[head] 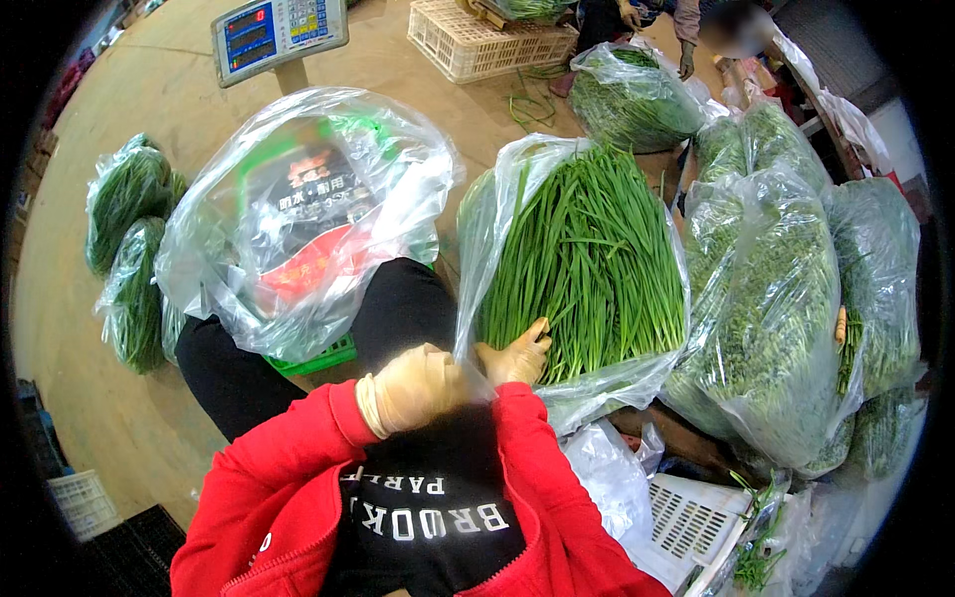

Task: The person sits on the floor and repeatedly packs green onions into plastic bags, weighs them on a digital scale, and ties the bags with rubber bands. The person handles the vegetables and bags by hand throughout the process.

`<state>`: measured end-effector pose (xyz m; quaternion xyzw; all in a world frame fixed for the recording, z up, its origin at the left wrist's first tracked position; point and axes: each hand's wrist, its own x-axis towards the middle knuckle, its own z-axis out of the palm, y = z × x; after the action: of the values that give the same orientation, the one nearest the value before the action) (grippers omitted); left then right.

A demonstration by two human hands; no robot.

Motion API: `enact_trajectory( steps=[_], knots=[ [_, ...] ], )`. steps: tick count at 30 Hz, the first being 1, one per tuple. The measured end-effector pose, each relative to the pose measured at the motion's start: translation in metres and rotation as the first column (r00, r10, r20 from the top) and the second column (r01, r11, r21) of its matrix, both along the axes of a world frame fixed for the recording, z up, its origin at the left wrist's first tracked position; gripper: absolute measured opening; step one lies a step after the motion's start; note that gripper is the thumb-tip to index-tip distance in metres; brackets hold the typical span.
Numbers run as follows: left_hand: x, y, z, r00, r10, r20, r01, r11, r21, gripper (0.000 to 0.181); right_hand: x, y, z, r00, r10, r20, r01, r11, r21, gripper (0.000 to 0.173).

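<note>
A clear plastic bag (pixel 489 246) packed with long green leaves, which look like garlic chives (pixel 589 261), lies before me on the right. My left hand (pixel 418 384), in a pale yellowish glove, is closed on the near-left edge of this bag. Gloved the same way, my right hand (pixel 516 354) rests at the bag's near side against the chives' near ends. Its fingers are partly bent, and whether they grip any leaves cannot be told. Left of the chives, another clear bag (pixel 298 224) is spread open over a green crate (pixel 321 357) and a dark printed sheet or sack.
A digital scale display (pixel 280 33) stands ahead. Bagged greens lie left (pixel 134 298) and right (pixel 761 313). A white crate (pixel 492 45) stands at the back, another (pixel 694 519) at lower right. A co-worker's gloved hand (pixel 686 60) is near a far bag (pixel 634 104).
</note>
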<state>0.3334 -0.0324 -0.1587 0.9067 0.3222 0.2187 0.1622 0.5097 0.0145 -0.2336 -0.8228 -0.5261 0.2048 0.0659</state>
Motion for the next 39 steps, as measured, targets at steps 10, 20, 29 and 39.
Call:
enact_trajectory(
  steps=[10,20,29,39],
  knots=[
    [-0.022,-0.012,-0.011,0.985,0.066,-0.158,-0.065,0.998,0.015,0.010,0.098,0.013,-0.011,0.114,-0.043,-0.993,0.207,0.978,-0.019,0.052],
    [0.029,0.006,0.074,0.869,-0.116,0.480,0.187,0.977,-0.102,0.015,0.177,-0.008,0.007,-0.520,-0.268,-0.811,-0.015,0.952,-0.305,0.057],
    [0.106,0.014,-0.046,0.340,0.898,0.281,0.830,-0.146,-0.538,0.053,0.093,-0.028,0.057,0.017,-0.186,-0.982,0.114,0.976,-0.183,0.049],
    [0.128,0.006,-0.090,0.527,0.761,0.378,0.202,0.320,-0.926,0.044,0.099,-0.007,0.045,-0.418,-0.493,-0.763,-0.085,0.858,-0.507,0.052]
  ],
)
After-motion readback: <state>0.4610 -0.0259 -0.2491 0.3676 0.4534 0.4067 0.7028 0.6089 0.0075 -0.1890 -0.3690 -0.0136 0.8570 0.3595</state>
